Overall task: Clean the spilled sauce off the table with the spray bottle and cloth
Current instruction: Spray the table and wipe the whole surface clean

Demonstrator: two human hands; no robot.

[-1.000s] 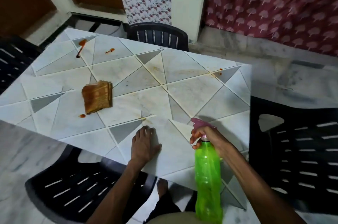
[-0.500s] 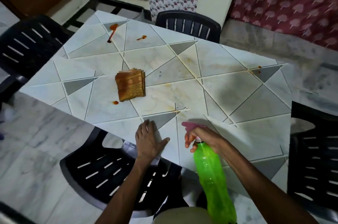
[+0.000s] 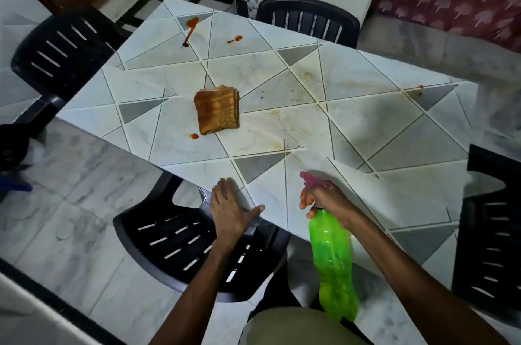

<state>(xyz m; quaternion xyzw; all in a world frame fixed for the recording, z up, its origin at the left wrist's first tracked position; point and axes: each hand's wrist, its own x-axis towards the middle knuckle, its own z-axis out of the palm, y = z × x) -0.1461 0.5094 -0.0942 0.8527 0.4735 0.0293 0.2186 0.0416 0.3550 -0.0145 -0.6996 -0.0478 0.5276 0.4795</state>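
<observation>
My right hand [image 3: 328, 201] grips the neck of a green spray bottle [image 3: 332, 263] with a pink trigger head, held over the near edge of the tiled table [image 3: 352, 119]. My left hand [image 3: 229, 210] rests flat on that near edge with straight fingers. A folded brown cloth [image 3: 217, 109] lies on the table's middle left. Red sauce shows as a long smear [image 3: 190, 30] and a small streak [image 3: 235, 39] at the far left, a drop [image 3: 194, 135] beside the cloth, and specks [image 3: 420, 88] at the far right.
Black plastic chairs stand around the table: one below my left hand [image 3: 180, 243], one at the left [image 3: 62, 48], one at the far side [image 3: 310, 17], one at the right [image 3: 490, 246]. The floor is marble. Patterned curtains hang behind.
The view has swung left and closer, so the table sits more to the right. My left hand has slid back to the table's edge. The bottle stays in my right hand.
</observation>
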